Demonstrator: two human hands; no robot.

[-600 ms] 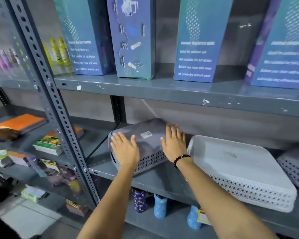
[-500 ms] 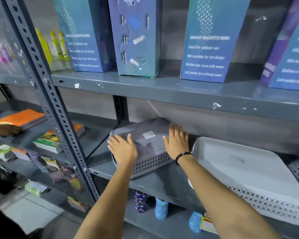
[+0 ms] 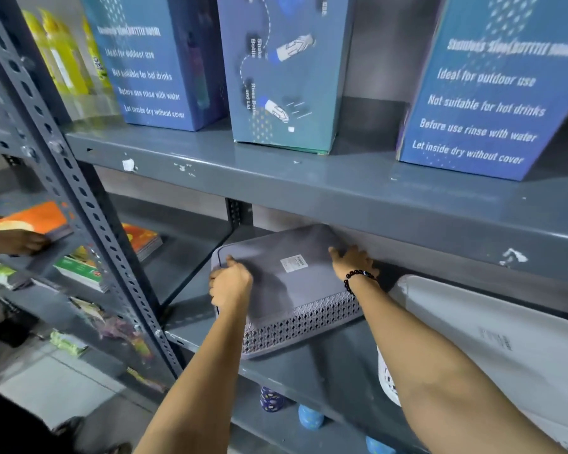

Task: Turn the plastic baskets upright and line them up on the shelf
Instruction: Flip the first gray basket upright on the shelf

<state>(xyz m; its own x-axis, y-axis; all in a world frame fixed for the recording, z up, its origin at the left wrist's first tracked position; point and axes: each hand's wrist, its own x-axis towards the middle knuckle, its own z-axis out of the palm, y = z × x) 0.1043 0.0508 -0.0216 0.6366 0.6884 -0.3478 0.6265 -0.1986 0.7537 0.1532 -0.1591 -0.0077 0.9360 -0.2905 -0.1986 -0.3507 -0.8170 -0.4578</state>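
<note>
A grey plastic basket point(image 3: 292, 290) lies upside down on the grey metal shelf point(image 3: 328, 371), its flat bottom with a white label facing up and its lattice wall toward me. My left hand point(image 3: 231, 283) curls over the basket's left edge. At the far right corner my right hand point(image 3: 350, 262), with a black bead bracelet, grips the basket. A white basket point(image 3: 492, 348) lies upside down to the right, partly behind my right forearm.
The upper shelf point(image 3: 309, 185) hangs low over the basket and carries tall blue bottle boxes point(image 3: 486, 86). A perforated upright post point(image 3: 79, 198) stands at left. Another person's hand point(image 3: 14, 240) rests by orange books point(image 3: 30, 217). Small bottles point(image 3: 271, 399) stand on the shelf below.
Both hands went from lying flat on the grey basket's bottom to gripping its left edge and far right corner. My view has moved closer.
</note>
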